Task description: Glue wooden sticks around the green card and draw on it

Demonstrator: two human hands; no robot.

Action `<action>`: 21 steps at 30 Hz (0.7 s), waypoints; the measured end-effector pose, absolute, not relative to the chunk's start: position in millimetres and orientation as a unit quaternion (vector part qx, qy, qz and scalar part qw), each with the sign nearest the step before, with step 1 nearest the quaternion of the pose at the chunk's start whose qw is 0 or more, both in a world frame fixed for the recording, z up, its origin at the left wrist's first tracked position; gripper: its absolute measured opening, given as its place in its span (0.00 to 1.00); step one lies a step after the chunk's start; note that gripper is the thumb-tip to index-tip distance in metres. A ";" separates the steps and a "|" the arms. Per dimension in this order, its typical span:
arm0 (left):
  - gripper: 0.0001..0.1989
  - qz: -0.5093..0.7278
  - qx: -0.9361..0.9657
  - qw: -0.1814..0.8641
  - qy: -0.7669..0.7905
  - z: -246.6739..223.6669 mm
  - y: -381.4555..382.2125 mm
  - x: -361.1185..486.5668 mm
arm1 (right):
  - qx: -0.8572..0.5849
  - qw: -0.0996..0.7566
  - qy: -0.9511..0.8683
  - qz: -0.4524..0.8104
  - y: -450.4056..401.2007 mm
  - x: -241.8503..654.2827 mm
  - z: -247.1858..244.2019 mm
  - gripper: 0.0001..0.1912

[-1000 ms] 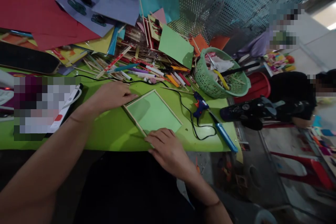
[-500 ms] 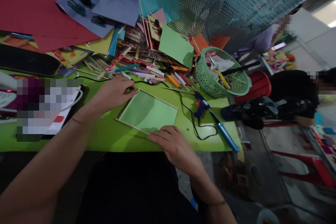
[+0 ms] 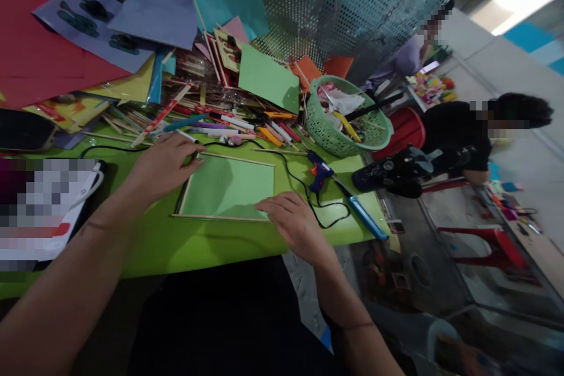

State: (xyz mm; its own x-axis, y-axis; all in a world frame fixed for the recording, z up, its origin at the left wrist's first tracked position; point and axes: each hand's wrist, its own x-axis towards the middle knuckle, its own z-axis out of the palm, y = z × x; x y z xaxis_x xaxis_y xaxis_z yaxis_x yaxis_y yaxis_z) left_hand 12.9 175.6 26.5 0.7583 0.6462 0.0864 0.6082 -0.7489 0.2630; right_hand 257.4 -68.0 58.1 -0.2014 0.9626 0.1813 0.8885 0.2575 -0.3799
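Note:
A light green sheet of paper point(image 3: 233, 185), edged with thin wooden sticks, lies on the bright green tabletop point(image 3: 150, 247). My left hand point(image 3: 165, 164) is at its upper left corner, thumb and fingers apart around the corner of the stick edging. At the lower right, my right hand point(image 3: 293, 223) rests its outstretched fingers on the sheet, over the end of the near stick point(image 3: 220, 217). Neither hand grips anything that I can make out. To the right lies a blue glue gun point(image 3: 319, 171) with its black cord looped on the table.
Markers point(image 3: 233, 120), loose sticks and coloured papers point(image 3: 268, 79) are heaped behind the sheet. A green basket point(image 3: 348, 129) of scraps stands at the back right. A blue cutter point(image 3: 365, 217) and dark bottle point(image 3: 388, 173) lie near the table's right end. Another person point(image 3: 458, 135) sits beyond.
My view has turned, shifting the table leftward. The framed sheet now lies squarer to me. My left fingers have parted at the corner; my right hand stays at the lower right.

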 end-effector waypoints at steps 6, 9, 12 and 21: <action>0.26 0.077 0.925 0.118 0.352 26.1 175.6 16.3 | -0.666 0.169 -0.727 0.005 -36.6 303.0 77.8 0.20; 0.26 0.069 0.925 0.122 0.353 27.0 175.1 17.3 | -0.713 0.099 -0.693 -0.040 -2.7 323.9 81.9 0.19; 0.25 0.075 0.929 0.116 0.343 29.2 174.6 15.6 | -0.734 -0.002 -0.677 -0.059 27.2 336.4 78.1 0.19; 0.23 0.091 0.941 0.110 0.306 26.7 179.3 9.8 | -0.744 0.012 -0.665 -0.061 54.1 349.0 61.6 0.13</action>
State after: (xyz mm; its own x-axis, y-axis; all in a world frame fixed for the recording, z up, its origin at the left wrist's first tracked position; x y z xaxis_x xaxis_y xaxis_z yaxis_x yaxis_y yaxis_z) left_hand 9.8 179.3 26.7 0.7964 0.5957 0.1048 0.5555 -0.7889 0.2627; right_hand 349.0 54.1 61.6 0.1087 0.9884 0.1062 0.9913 -0.1158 0.0630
